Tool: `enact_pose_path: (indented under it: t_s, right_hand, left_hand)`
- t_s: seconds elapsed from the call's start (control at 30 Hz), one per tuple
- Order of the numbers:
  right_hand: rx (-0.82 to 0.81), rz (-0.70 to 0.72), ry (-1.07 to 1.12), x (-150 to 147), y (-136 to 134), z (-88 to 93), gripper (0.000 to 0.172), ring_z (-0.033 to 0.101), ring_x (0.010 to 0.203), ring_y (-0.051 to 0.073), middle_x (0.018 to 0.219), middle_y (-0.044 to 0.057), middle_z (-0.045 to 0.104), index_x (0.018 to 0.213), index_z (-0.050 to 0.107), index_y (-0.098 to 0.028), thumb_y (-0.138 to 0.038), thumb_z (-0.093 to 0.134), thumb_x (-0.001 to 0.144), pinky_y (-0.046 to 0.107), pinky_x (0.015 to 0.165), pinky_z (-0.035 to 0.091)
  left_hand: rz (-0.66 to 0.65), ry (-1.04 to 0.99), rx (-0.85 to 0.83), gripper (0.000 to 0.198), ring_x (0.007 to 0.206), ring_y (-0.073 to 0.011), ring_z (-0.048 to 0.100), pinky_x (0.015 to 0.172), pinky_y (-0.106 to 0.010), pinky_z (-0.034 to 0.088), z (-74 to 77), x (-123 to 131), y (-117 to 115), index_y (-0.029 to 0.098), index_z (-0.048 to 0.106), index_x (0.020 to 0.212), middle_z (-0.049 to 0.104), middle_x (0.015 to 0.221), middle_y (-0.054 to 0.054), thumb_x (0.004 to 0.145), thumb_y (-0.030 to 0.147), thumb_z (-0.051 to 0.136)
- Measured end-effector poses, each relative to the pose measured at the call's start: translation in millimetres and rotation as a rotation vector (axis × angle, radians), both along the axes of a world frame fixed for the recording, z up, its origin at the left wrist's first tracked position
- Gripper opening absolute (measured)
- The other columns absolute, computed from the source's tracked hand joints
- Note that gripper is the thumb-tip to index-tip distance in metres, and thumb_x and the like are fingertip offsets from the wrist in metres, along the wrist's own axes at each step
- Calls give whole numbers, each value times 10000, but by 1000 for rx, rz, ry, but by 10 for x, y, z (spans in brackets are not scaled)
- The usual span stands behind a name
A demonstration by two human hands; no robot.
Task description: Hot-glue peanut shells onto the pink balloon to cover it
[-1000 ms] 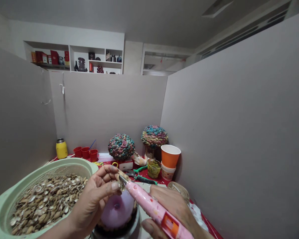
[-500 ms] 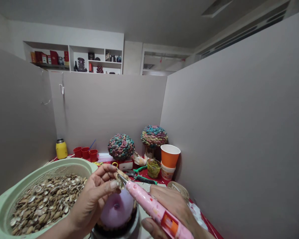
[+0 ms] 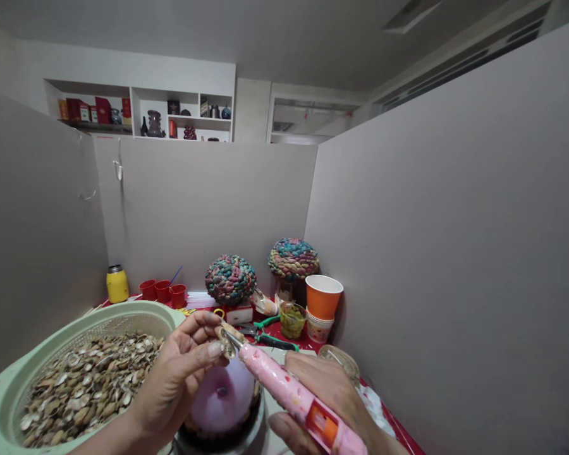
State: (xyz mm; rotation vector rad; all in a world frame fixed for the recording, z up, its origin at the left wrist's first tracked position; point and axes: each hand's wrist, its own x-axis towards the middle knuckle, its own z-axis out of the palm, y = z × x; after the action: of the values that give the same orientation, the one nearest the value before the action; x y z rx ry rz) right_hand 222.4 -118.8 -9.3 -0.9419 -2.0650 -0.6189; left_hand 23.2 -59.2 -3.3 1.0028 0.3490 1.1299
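Observation:
Between the thumb and fingers of my left hand [image 3: 184,363] is a half peanut shell [image 3: 227,343], its hollow side facing right. My right hand [image 3: 329,385] is closed round a pink hot glue gun [image 3: 284,385]. The gun's metal nozzle meets the hollow of the shell, as far as I can see. Below both hands a purple balloon [image 3: 222,395], knot upward, sits in a round bowl [image 3: 257,422]; shell pieces show around its lower edge. The hands and gun hide part of the balloon.
A green colander [image 3: 4,395] full of shells [image 3: 85,392] stands left. Behind are red cups [image 3: 162,291], a yellow bottle [image 3: 117,284], two colourful domes [image 3: 230,279] [image 3: 293,259], green-handled pliers [image 3: 268,322], a tub [image 3: 293,321] and paper cups [image 3: 323,298]. Grey partitions [image 3: 208,196] enclose the table.
Almost nothing differs. The shell and my left fingers have shifted very slightly, and the nozzle stays at the shell.

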Motion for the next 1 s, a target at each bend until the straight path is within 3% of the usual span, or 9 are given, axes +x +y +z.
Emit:
enact_pose_path:
  t_s: [0.5, 0.8, 1.0]
  right_hand:
    - [-17, 2, -27, -19, -12, 31, 550, 410, 442, 107, 525, -12, 459, 605, 429, -195, -467, 210, 1030, 272, 455, 260]
    - [40, 23, 44, 4, 55, -145, 582, 389, 422, 121, 510, -9, 442, 595, 470, -195, -497, 202, 1015, 296, 445, 227]
    - [-94, -11, -81, 13, -60, 17, 562, 469, 479, 139, 565, 23, 519, 680, 576, -170, -436, 223, 1028, 289, 476, 292]
  left_hand:
    - [-8, 2, 13, 278, 820, -137, 609, 734, -237, 513, -5, -7, 13, 192, 657, 996, 658, 919, -33, 748, 112, 753]
    - [-1, -5, 24, 259, 806, -125, 599, 725, -218, 501, 10, -30, -2, 194, 662, 995, 656, 916, -31, 763, 103, 734]
    - [-2, -17, 14, 282, 801, -122, 599, 723, -215, 502, 10, -27, 2, 192, 653, 1006, 648, 905, -33, 754, 107, 747]
